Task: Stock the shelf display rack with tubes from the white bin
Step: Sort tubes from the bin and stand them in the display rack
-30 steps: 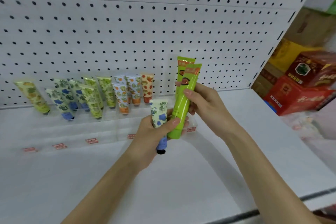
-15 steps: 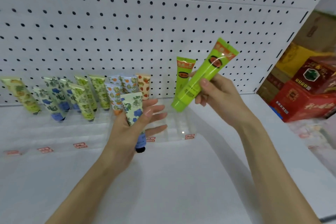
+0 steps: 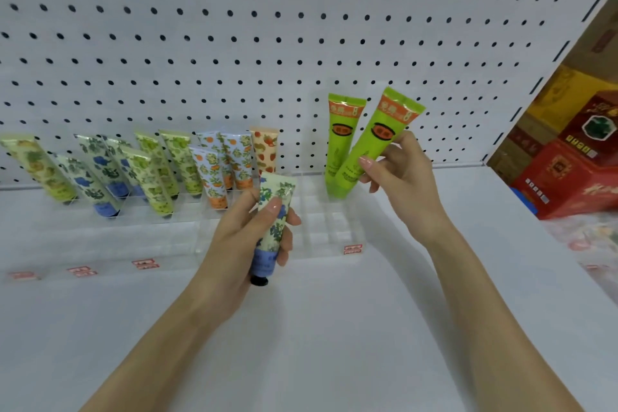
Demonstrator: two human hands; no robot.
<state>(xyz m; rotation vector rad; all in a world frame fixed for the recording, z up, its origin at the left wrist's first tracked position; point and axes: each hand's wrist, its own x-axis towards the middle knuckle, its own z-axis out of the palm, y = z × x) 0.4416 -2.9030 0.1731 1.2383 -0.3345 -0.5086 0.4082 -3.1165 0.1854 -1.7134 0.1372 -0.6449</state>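
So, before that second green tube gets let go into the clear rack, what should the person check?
1. Grip: ok. The right hand pinches the held green tube at mid-length.
2. Which way up: ok. Its crimped end is up and its cap end down, like the standing green tube.
3. Straightness: not ok. It tilts to the right, its top apart from the standing one.
4. Free cells: ok. The clear rack shows empty cells in front of the green tubes.
5. Cap end seated in a cell: cannot tell through the clear walls.
6. Other hand: ok. The left hand has its fingers curled round the blue-flowered tube.
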